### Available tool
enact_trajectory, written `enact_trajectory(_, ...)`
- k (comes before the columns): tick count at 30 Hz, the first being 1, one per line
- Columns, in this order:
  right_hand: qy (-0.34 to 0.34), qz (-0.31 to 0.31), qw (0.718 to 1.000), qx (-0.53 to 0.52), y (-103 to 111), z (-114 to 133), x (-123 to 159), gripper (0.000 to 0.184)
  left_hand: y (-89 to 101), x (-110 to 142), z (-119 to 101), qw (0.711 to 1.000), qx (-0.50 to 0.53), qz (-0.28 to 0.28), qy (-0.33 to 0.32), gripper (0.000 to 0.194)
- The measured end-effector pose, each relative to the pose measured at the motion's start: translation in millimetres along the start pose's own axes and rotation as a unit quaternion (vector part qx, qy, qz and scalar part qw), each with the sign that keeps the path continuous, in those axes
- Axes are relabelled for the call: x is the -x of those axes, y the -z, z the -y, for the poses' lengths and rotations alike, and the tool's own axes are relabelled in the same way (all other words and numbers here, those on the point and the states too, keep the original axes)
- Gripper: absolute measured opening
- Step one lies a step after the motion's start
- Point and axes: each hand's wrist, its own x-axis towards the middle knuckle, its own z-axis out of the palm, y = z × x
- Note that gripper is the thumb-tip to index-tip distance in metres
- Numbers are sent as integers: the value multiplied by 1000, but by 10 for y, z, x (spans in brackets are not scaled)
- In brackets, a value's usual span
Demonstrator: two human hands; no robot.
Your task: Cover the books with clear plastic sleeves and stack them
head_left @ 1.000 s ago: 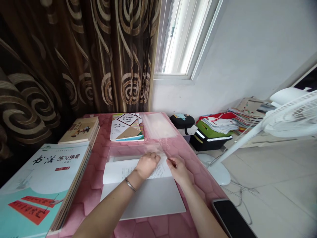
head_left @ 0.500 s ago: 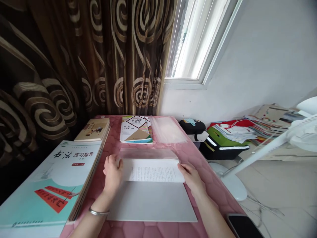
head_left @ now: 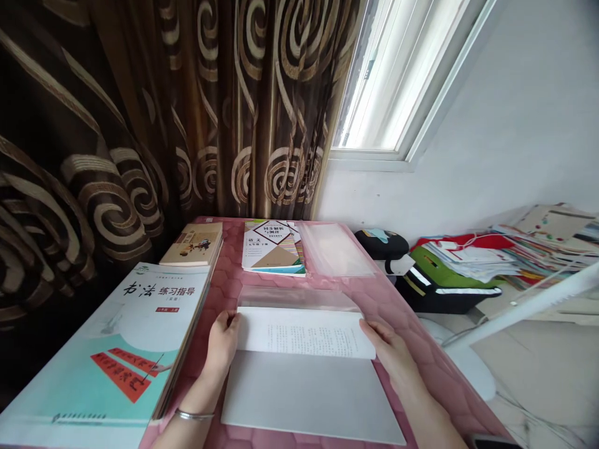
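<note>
An open book (head_left: 309, 333) lies in front of me on the pink padded table cover (head_left: 255, 439). Its printed strip of page faces up, above a broad plain grey-white sheet or cover (head_left: 309, 393). A clear plastic sheet (head_left: 299, 298) sticks out beyond the book's far edge. My left hand (head_left: 222, 343), with a silver bangle at the wrist, pinches the far left corner of the book. Across from it, my right hand (head_left: 388, 349) grips the far right corner between thumb and fingers. What lies under the fingertips is hidden.
Left of my arm are a stack of calligraphy workbooks (head_left: 126, 349) and some tan books (head_left: 194, 244). Toward the back lie several workbooks (head_left: 271, 246) and clear plastic covers (head_left: 334, 249). A phone (head_left: 491, 441) sits at the near right; a white fan stand (head_left: 524, 305) is beyond the table.
My left hand has gone from the middle of the page to the book's left corner and closed on it. The right hand stays at the right edge. The view has turned left.
</note>
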Motion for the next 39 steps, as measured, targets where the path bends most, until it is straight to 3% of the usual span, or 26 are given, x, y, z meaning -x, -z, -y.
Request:
enact_trajectory(12,42,-17,998,45,-28,51,6,40,-21,-47,28,999,-41,23,-28,37)
enact_trajectory(24,47,-17,995,85,-16,49,32,42,-3,-25,-14,996,-82,18,-24,32)
enact_trajectory(29,30,-13,998,56,-13,68,38,40,-22,-20,-5,997,-65,14,-30,32)
enact_trajectory(39,22,-22,995,98,-24,151,93,41,-25,-2,-32,998,-56,12,-13,37)
